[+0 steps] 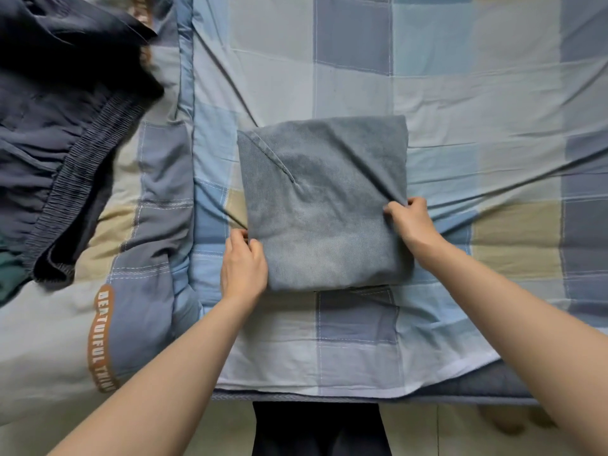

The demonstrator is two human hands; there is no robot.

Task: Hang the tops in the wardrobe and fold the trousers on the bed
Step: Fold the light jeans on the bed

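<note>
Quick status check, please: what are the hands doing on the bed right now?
Left hand pinching folded grey-blue denim trousers at left edge; right hand gripping right edge. Trousers lie square on checked bedsheet. Dark navy garment pile lies apart, nothing obstructing.

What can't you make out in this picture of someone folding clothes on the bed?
Head view only:
- Dark navy elastic-waist garment: cut off by the left and top edges.
- Folded grey-blue denim trousers: inner layers hidden by the top fold.
- Brown printed quilt label: its end hidden by the left arm.
- Wardrobe: not in view.
</note>
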